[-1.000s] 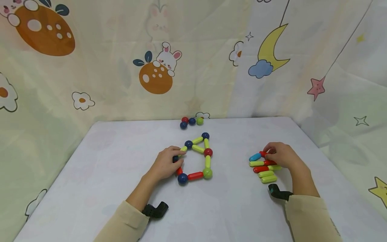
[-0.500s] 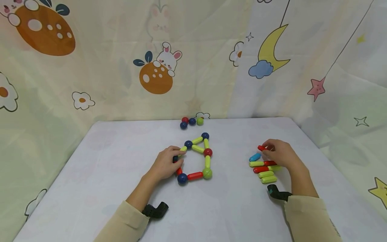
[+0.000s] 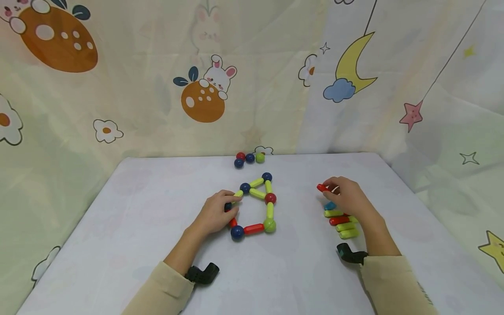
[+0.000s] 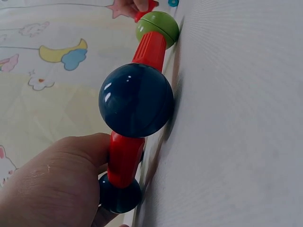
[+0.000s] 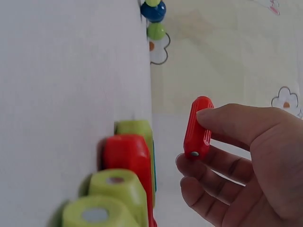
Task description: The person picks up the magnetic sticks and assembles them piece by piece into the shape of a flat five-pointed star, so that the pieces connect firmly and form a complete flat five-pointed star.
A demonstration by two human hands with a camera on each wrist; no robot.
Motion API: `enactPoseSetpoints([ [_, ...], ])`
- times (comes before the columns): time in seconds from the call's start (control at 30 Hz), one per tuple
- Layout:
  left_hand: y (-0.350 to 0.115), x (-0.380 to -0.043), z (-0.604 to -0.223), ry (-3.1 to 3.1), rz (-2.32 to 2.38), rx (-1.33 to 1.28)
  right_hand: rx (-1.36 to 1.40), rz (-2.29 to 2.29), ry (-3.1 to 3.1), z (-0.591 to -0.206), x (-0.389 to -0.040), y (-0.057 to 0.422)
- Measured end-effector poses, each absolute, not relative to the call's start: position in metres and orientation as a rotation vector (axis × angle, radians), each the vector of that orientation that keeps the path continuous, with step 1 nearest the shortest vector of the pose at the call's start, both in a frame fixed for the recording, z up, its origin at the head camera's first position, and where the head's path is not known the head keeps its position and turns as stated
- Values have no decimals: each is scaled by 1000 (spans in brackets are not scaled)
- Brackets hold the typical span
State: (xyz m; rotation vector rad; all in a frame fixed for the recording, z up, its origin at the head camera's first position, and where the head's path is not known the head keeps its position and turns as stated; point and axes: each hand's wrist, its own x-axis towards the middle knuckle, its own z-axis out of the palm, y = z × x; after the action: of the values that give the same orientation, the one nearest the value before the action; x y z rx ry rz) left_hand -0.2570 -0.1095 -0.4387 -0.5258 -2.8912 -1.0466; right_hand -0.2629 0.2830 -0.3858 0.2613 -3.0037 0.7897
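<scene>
A flat frame of coloured balls and magnetic rods [image 3: 253, 229] lies mid-table: a four-sided shape with a triangle joined at its far side. My left hand [image 3: 214, 213] holds its left corner, around a dark blue ball [image 3: 228, 207]. In the left wrist view, the thumb lies against the red rod [image 4: 124, 161] beside that ball; the other fingers are mostly hidden. My right hand [image 3: 346, 194] pinches a loose red magnetic rod [image 5: 196, 130] between thumb and fingers, raised off the table. Below that hand lies a row of green, red and blue rods [image 3: 339, 221], partly covered by it.
Several loose balls [image 3: 250, 158], dark blue, red and green, sit at the table's back edge. A printed cloth [image 3: 275, 87] hangs behind the white table [image 3: 291, 280]. Black wrist cameras [image 3: 202, 274] stick out from both sleeves.
My right hand has lifted the red rod from beside the blue one and carried it left and slightly away from me. The left hand and the frame stay in place.
</scene>
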Motion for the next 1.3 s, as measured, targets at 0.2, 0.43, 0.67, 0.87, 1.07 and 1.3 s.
enactPoseSetpoints([
  [0.2, -109, -256, -439, -2895, -1064, -515, 324, 808, -3004, -389, -262, 270],
  [0.43, -109, -256, -439, -2874, -1094, -520, 414, 823, -3022, -397, -264, 249],
  [0.67, -110, -256, -437, -2867, -1101, -527, 461, 877, -3055, -403, -266, 221],
  [0.87, -110, -255, -437, -2858, -1098, -534, 488, 901, -3093, -406, -268, 203],
  [1.07, -109, -255, -437, -2858, -1095, -519, 514, 935, -3093, -406, -265, 193],
  [1.3, -108, -256, -437, -2868, -1096, -514, 494, 924, -3104, -409, -265, 188],
])
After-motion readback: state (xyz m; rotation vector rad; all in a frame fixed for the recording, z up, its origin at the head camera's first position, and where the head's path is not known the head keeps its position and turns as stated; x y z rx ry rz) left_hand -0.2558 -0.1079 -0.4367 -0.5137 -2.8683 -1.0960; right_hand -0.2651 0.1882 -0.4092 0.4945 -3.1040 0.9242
